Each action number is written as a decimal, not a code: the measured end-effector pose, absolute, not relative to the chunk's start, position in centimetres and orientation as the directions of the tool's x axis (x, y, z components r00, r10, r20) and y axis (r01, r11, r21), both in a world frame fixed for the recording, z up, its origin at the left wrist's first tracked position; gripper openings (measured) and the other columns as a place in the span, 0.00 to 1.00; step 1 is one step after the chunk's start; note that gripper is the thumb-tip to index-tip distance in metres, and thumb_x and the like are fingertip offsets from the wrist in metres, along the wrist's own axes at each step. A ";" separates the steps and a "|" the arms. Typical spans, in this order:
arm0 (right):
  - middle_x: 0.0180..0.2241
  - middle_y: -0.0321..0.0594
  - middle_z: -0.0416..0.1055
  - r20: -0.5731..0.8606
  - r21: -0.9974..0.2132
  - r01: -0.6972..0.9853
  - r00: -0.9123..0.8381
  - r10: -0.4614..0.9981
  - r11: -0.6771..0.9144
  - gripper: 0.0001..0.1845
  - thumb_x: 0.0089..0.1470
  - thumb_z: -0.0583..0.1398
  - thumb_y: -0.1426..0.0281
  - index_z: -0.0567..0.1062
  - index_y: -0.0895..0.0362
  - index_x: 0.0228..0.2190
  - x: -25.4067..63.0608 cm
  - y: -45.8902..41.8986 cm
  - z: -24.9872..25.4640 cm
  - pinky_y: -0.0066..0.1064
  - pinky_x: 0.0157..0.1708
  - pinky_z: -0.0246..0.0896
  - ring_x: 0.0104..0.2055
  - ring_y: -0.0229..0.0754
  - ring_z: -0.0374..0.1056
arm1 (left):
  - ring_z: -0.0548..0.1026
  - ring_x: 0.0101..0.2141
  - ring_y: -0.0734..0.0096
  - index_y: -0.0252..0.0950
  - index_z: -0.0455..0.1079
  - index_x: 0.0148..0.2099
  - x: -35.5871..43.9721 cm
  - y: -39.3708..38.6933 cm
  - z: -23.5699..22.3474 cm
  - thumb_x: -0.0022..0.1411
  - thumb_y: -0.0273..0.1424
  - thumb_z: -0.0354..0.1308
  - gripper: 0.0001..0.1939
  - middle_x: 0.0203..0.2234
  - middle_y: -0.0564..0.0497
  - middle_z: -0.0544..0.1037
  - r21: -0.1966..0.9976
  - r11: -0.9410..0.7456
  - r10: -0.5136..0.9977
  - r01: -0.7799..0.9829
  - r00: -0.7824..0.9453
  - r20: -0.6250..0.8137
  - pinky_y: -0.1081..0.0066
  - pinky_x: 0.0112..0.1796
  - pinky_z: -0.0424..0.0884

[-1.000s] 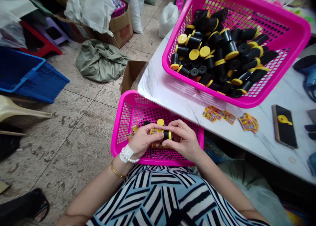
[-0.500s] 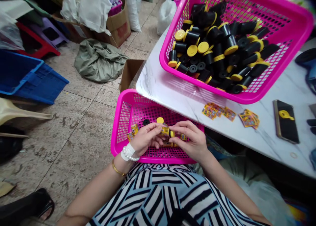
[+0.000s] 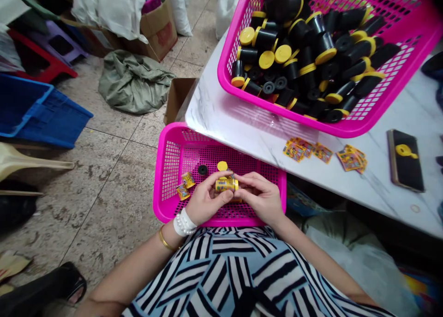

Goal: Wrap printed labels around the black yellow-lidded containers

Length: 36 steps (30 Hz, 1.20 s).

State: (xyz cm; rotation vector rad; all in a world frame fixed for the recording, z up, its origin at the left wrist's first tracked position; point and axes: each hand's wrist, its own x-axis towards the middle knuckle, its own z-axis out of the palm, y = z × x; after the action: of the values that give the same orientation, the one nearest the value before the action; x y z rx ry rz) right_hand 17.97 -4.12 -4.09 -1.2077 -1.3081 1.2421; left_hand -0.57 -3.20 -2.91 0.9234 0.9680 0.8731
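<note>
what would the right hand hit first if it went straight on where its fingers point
The yellow canister: the right hand points at its end and seems to touch it, though depth is hard to judge. The left hand lies beyond.

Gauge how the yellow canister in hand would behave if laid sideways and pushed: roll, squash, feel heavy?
The yellow canister would probably roll, since its body looks cylindrical. Likely fairly stiff: no dent shows between the left grip and right grip. Perhaps light, being small beside either grip, though its inside is hidden.
</note>
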 end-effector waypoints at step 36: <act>0.35 0.41 0.75 0.023 -0.982 0.188 -0.025 0.999 0.027 0.11 0.51 0.68 0.66 0.78 0.55 0.38 17.6 -4.8 -3.0 0.31 0.28 0.76 0.28 0.37 0.73 | 0.67 0.20 0.79 0.35 0.73 0.43 0.3 -3.4 -2.3 0.54 0.37 0.69 0.16 0.23 0.54 0.73 0.745 0.551 0.831 -0.376 0.331 -0.448 0.78 0.22 0.62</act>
State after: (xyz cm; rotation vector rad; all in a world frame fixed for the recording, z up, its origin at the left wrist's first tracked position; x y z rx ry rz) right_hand 17.59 -4.80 -3.01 -1.3174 -1.3762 1.1115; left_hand 0.33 -3.36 -2.31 0.5788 0.9238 0.8485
